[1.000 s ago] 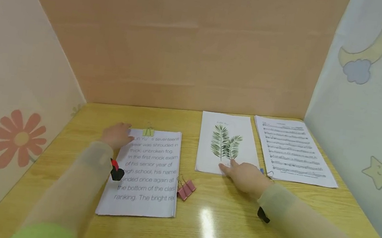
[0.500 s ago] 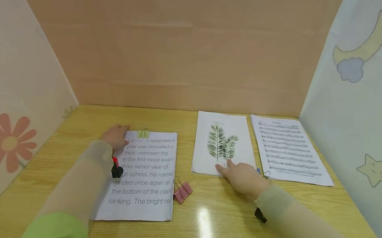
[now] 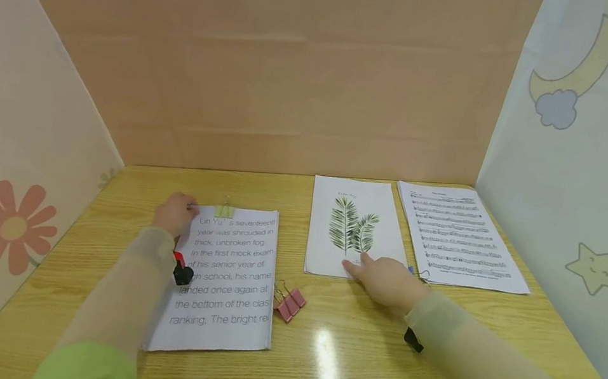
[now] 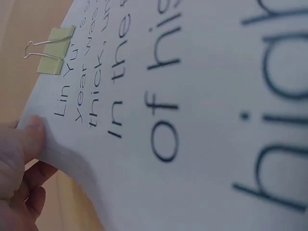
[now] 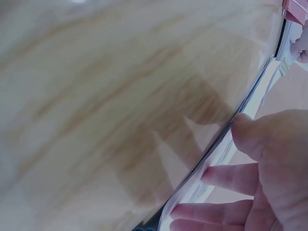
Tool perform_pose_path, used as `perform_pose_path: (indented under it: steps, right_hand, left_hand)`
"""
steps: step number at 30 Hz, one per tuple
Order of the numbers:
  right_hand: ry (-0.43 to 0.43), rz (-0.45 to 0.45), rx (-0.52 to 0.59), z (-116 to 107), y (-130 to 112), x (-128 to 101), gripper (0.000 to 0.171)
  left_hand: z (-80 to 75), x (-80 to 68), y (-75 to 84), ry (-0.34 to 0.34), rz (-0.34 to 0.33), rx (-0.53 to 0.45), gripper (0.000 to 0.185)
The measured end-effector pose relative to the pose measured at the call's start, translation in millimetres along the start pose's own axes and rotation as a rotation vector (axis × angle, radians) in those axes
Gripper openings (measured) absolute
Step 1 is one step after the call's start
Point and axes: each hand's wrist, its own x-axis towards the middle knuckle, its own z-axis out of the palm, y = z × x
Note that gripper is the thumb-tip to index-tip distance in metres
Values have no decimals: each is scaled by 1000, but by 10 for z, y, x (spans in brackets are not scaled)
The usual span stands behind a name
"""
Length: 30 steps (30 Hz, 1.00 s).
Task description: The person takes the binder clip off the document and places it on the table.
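My left hand (image 3: 175, 214) holds the far left corner of a stack of printed text pages (image 3: 228, 282). In the left wrist view the thumb lies on top and the other fingers curl beneath; the paper's edge bends upward there. A yellow binder clip (image 4: 56, 50) grips the top edge of that stack. My right hand (image 3: 387, 280) is at the near edge of the white sheets with a plant drawing (image 3: 320, 243). Its fingers are extended in the right wrist view, and the fingertips (image 5: 211, 174) touch the paper edge.
A pink binder clip (image 3: 291, 304) is at the right edge of the text stack. Sheet music (image 3: 459, 235) lies at the far right, with a blue clip (image 3: 411, 269) partly hidden near its lower left corner. Walls enclose the wooden table (image 3: 373, 365) on three sides.
The left hand has shifted slightly left and now has the text stack's corner between thumb and fingers. The right hand stays at the plant sheets. The head view has shifted a little.
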Motion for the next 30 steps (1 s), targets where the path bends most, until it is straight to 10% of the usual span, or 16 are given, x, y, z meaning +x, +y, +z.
perform_pose_path:
  steps: [11,30]
  right_hand:
    - [-7,-1,-30,-3,2,4,50]
    - [-54,51,99,-23,19,-11,55]
  left_hand:
    - [-218,-89,-118,93,-32,-202,32]
    - [-710,-698,-30,151,-36,-375,41]
